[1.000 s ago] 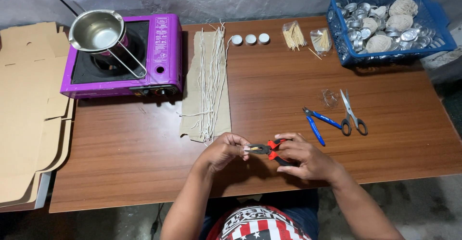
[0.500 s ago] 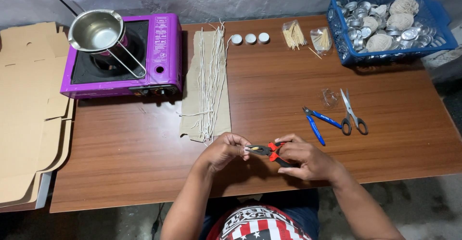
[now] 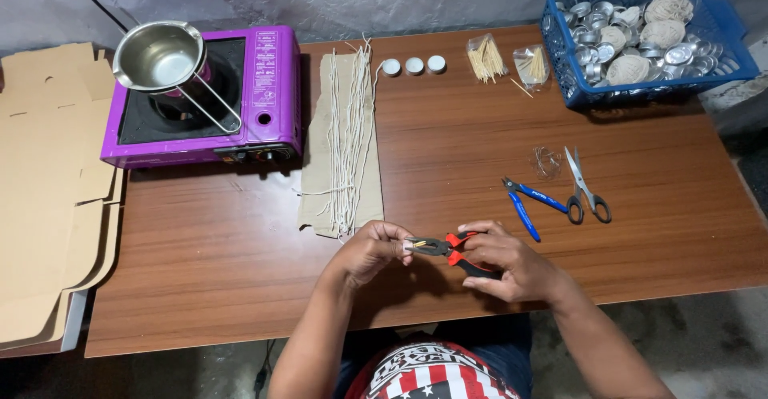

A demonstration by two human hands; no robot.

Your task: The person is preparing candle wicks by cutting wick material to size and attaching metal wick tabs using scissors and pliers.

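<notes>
Gripping red pliers (image 3: 448, 248) w/ right hand (image 3: 504, 261), left hand (image 3: 370, 251) at tip.

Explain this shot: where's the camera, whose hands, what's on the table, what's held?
One view, from a camera worn on a person's head, looking down at their own bare hands over a brown table. The right hand grips red-handled pliers; the left hand pinches something small at the pliers' tip, too small to identify. On the table: a purple stove with a steel pot, white strings laid on cardboard, blue-handled pliers, scissors, and a blue basket of small metal cups.
</notes>
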